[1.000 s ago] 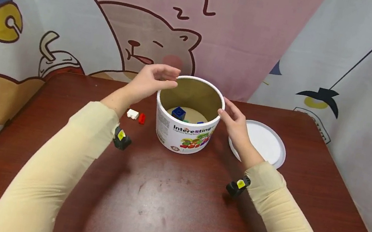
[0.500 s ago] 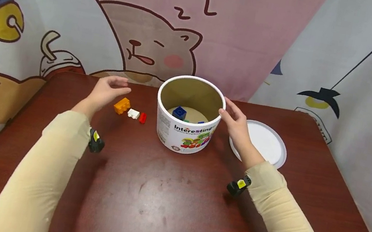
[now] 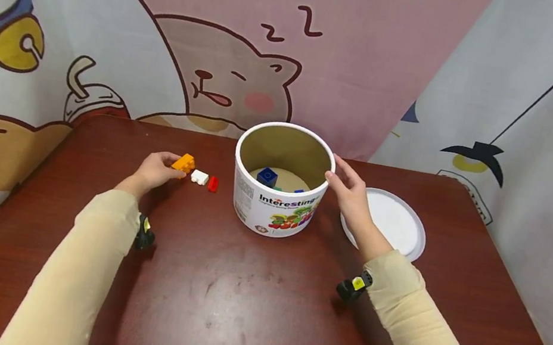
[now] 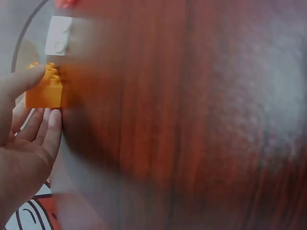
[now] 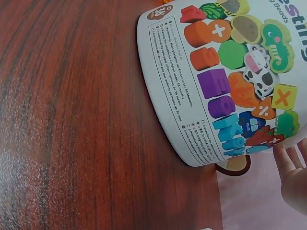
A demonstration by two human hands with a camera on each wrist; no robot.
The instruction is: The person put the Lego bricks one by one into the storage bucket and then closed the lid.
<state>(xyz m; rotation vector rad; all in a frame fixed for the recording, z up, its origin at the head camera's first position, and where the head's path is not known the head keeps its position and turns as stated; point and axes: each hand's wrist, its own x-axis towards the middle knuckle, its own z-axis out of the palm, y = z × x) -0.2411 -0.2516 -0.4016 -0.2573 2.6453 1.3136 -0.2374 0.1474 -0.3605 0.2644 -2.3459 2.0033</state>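
Note:
My left hand (image 3: 156,170) pinches an orange toy building brick (image 3: 184,163) between thumb and fingers at the left of the table. In the left wrist view the thumb lies over the studded side of the orange brick (image 4: 44,95), the fingers under the other side. Just right of it lie a white brick (image 3: 199,177) and a smaller red brick (image 3: 213,184). My right hand (image 3: 351,195) holds the right side of a round white bucket (image 3: 270,211), its thumb at the rim. Inside the bucket sit a dark blue brick (image 3: 267,177) and some smaller pieces, partly hidden by the wall.
A round white lid (image 3: 392,222) lies flat on the table to the right of the bucket, behind the right forearm. The dark red wooden table (image 3: 234,304) ends at a printed cloth backdrop (image 3: 359,59).
My left hand moved from over the bucket to the left, then down onto the orange brick, and now grips it. The right hand has stayed at the bucket. The head view tilted slightly.

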